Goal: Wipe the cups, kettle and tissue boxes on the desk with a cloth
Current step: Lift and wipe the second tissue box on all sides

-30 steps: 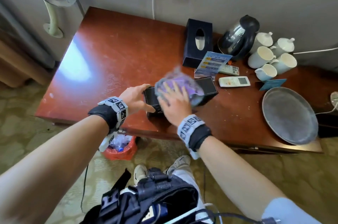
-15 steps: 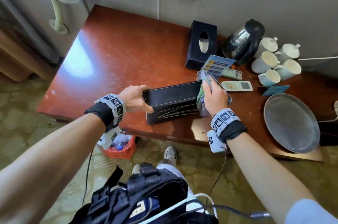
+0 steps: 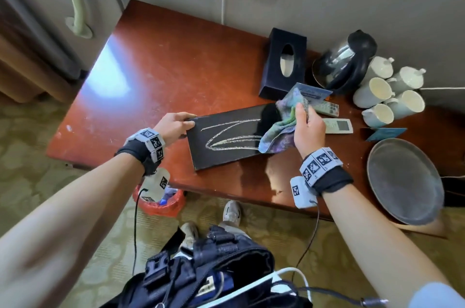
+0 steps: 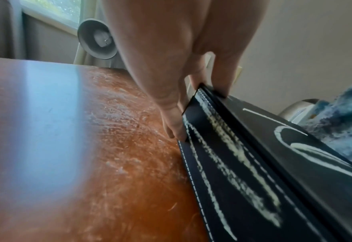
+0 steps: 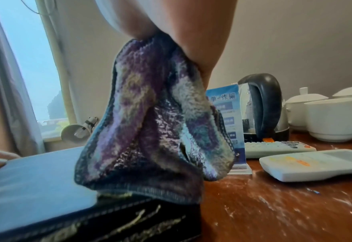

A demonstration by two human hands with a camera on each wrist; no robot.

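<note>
Box just got flipped: the near tissue box [image 3: 226, 136] now lies flat mid-desk, scribbled face up (was on edge a moment ago). Left hand [image 3: 173, 126] pinches its left end; right hand [image 3: 308, 126] grips the cloth [image 3: 279, 131] at the right end, so that face looks next.

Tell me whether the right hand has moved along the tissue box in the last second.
Yes. The right hand with the cloth has gone from the middle of the flat tissue box to its right end, toward the remote.
</note>
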